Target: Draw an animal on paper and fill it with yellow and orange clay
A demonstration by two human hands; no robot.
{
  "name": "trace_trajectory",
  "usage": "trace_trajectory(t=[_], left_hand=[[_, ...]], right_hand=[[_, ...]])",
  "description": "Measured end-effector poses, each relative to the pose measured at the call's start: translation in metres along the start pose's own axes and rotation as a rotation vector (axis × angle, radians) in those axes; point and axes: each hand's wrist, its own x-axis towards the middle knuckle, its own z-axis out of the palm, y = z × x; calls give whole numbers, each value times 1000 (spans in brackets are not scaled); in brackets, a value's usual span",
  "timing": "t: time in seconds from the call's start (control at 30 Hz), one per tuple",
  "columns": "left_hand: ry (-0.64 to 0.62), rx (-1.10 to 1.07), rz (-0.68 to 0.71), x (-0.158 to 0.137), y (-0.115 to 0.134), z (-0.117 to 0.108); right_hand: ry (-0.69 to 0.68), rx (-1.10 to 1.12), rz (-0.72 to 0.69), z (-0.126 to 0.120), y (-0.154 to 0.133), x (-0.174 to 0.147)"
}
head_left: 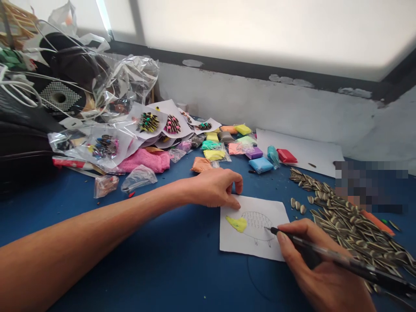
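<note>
My right hand [321, 264] grips a black pen [338, 258], its tip touching the drawing on a small sheet of white paper [232, 238]. The pencil-thin outline shows a rounded body filled with rows of small marks and two short legs. Yellow clay [238, 224] covers the pointed head end at the left. My left hand [216, 186] rests at the sheet's upper left corner, thumb tip on the paper and the bent index finger apart from it. Its other fingers are mostly hidden.
Striped sunflower seeds [344, 221] lie heaped on the blue table [182, 260] at the right. Behind are several coloured clay packets [261, 165], seed-decorated papers [172, 123] and a larger white sheet [302, 149]. A pink cloth [143, 160] and plastic bags [130, 82] crowd the left.
</note>
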Motion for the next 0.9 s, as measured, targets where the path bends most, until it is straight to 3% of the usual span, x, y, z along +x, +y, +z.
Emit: trace_trajectory(t=[0.33, 0.6, 0.9], left_hand=[[61, 44, -5, -5, 3, 3], [73, 60, 9, -8, 4, 5], [77, 79, 33, -9, 3, 4]], right_hand=[[-6, 41, -18, -1, -1, -2], [47, -46, 20, -3, 2, 0], [8, -48, 10, -1, 5, -2]])
